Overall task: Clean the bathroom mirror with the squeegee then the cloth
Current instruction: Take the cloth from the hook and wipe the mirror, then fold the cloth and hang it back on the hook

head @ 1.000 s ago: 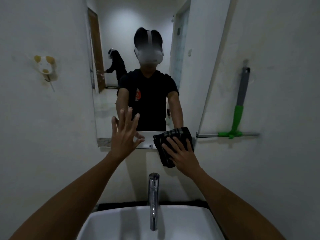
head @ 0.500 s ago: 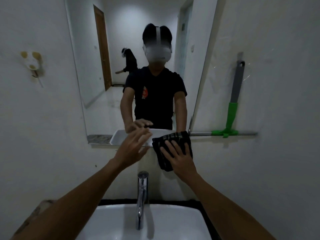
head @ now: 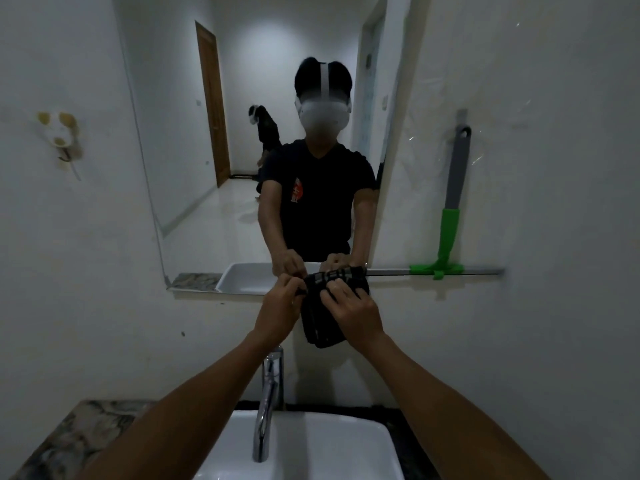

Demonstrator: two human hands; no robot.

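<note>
The wall mirror (head: 214, 168) fills the upper middle of the head view and reflects me. A dark checked cloth (head: 323, 323) hangs at the mirror's lower right corner, partly over the wall below. My left hand (head: 278, 311) pinches the cloth's left edge. My right hand (head: 349, 306) lies over the cloth with curled fingers gripping its upper part. The squeegee (head: 450, 216), grey handle and green head, hangs on the wall to the right, its blade level with the mirror's bottom edge.
A chrome tap (head: 266, 400) rises below my hands over a white basin (head: 311, 448). A marble counter (head: 69, 441) lies at lower left. A small wall hook (head: 60, 136) sits left of the mirror. A second person shows in the reflection.
My left hand dropped from the mirror glass and moved right to take the cloth's edge. My right hand's fingers curled on the cloth. The camera moved closer and tilted slightly.
</note>
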